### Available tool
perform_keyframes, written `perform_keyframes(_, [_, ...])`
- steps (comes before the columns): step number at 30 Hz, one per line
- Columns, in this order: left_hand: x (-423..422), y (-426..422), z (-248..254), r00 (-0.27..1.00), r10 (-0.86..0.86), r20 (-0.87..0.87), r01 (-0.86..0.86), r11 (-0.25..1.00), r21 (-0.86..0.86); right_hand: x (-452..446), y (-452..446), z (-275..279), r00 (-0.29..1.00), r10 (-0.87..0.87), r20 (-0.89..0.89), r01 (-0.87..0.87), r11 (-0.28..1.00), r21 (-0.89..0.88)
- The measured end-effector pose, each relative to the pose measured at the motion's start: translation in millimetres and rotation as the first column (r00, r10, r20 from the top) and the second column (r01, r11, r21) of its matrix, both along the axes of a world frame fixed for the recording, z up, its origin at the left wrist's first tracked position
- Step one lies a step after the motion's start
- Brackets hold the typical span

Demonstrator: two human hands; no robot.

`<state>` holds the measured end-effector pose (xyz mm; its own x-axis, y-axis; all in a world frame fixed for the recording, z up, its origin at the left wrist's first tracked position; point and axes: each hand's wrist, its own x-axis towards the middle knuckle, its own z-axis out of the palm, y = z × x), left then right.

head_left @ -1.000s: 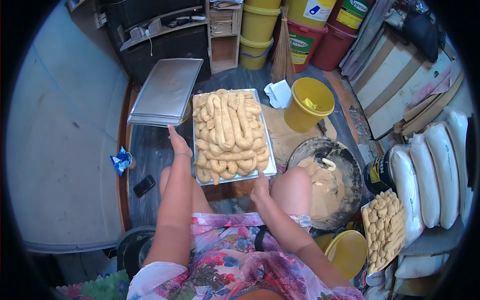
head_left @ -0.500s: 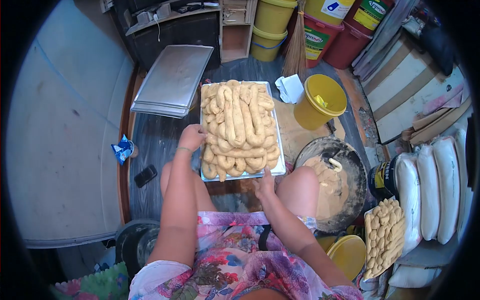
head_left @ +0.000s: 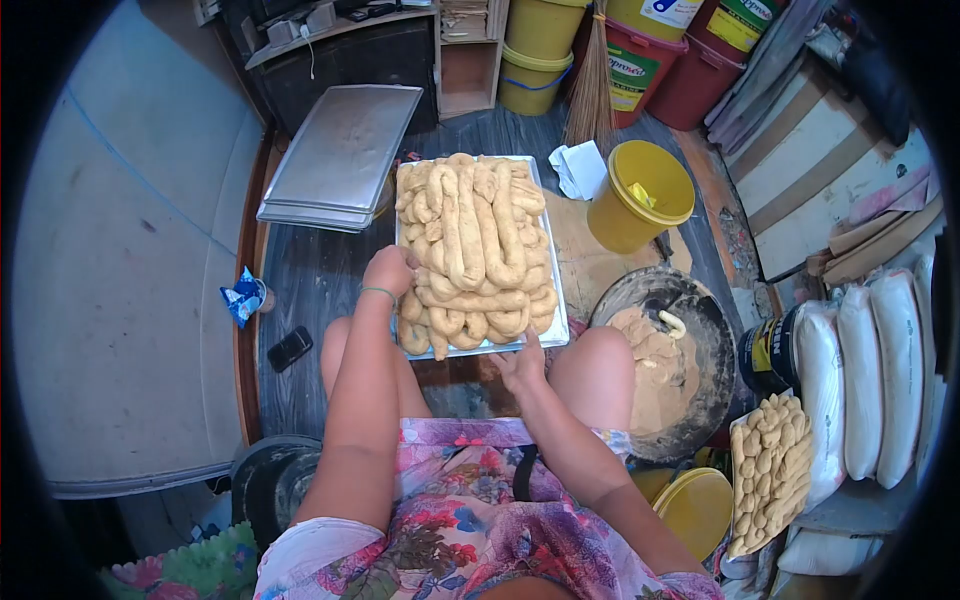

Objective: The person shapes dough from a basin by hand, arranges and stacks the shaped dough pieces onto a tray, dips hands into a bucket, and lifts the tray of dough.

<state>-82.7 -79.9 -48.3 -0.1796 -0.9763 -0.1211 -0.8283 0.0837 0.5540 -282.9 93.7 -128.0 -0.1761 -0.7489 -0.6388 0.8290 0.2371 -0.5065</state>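
Note:
In front of my knees, a metal tray [head_left: 553, 338] carries a high pile of pale, crumb-dusted dough rolls [head_left: 465, 240]. Several long rolls lie lengthwise across its top. My left hand [head_left: 391, 270] is closed on the tray's left edge, its fingertips hidden by the pile and rim. At the near edge, right of the middle, my right hand [head_left: 522, 366] grips the rim with its fingers partly under it. A dark round basin [head_left: 715, 375] of tan crumbs sits by my right knee, with one curved piece of dough [head_left: 673, 325] in it.
Flat metal trays [head_left: 340, 150] are stacked at the back left. A yellow bucket [head_left: 618, 222] stands beyond the basin, near a broom [head_left: 591, 95]. Another tray of dough pieces [head_left: 770, 475] is at the right, beside white sacks [head_left: 860, 385]. A phone [head_left: 290, 350] lies left.
The tray with the dough has shifted slightly left and away, both hands moving with it. My right hand has come a little further left under the near rim. The view has shifted slightly.

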Motion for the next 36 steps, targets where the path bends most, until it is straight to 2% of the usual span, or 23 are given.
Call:
perform_keyframes(3, [6.1,-8.2,-12.6,0.994,-0.018,-0.108,0.019,1.000,0.009,-0.8,-1.4,-2.3,1.000,0.013,0.007,-0.013,1.000,0.016])
perform_keyframes(6, [8.8,-8.9,-10.3,0.989,-0.038,-0.142,0.039,0.999,0.008,0.2,-2.4,-1.6,1.000,0.009,0.009,-0.009,1.000,0.025])
perform_keyframes(11, [6.4,-4.7,0.9,0.997,-0.021,-0.077,0.023,0.999,0.032,2.4,-1.3,8.2,1.000,-0.001,-0.025,0.002,0.999,0.033])
perform_keyframes(18, [7.4,-9.4,-10.7,0.997,-0.051,-0.054,0.052,0.999,0.008,3.9,-2.8,10.2,1.000,-0.014,-0.015,0.015,0.998,0.063])
perform_keyframes(24, [5.8,-9.3,-7.1,0.999,-0.041,-0.005,0.042,0.997,0.058,4.2,-2.4,8.1,1.000,-0.011,-0.030,0.013,0.998,0.069])
perform_keyframes(36, [4.0,-8.4,-10.6,0.999,-0.039,-0.009,0.040,0.999,0.019,1.8,-3.9,0.6,1.000,0.019,-0.015,-0.018,0.998,0.063])
